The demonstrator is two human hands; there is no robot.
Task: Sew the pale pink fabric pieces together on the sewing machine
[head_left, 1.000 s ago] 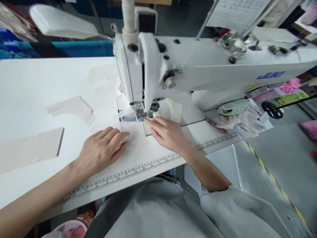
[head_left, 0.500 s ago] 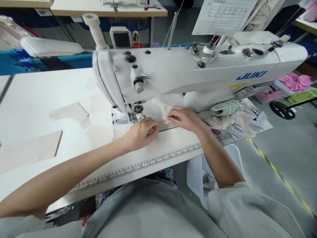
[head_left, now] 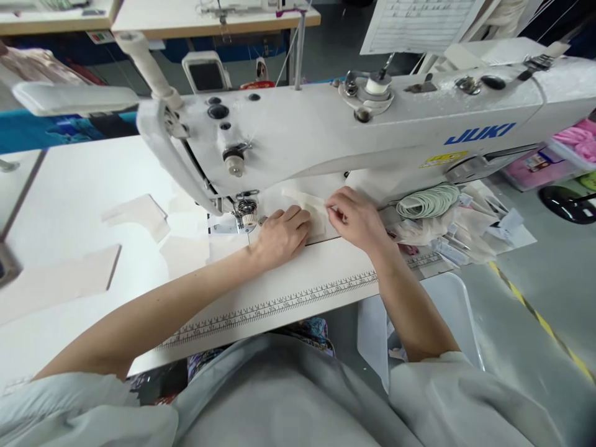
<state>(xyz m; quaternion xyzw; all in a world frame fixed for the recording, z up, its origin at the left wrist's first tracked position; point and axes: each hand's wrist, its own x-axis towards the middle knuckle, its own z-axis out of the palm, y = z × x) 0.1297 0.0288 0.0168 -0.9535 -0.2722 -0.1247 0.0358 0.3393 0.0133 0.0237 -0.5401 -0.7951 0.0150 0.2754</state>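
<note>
A small cream fabric piece point(head_left: 318, 218) lies on the machine bed, right of the needle area. My left hand point(head_left: 283, 236) is on its left part, fingers together and bent down over the cloth; the fingertips are partly hidden. At the right edge of the same piece, my right hand point(head_left: 356, 217) is closed in a pinch, thumb against the fingers. The white sewing machine point(head_left: 288, 133) stands over both hands. Its presser foot point(head_left: 243, 223) is just left of my left hand, with no cloth visibly under it.
Pale cut fabric pieces point(head_left: 137, 214) lie on the table's left side. A coil of pale green strips point(head_left: 428, 201) rests among scraps and labels on the right. A printed ruler point(head_left: 279, 307) runs along the front edge. Below stands a translucent bin point(head_left: 454, 304).
My left hand has shifted right, from beside the presser foot onto the cream fabric piece, and its fingers have turned down. My right hand stays at the fabric's right edge. The view has shifted slightly.
</note>
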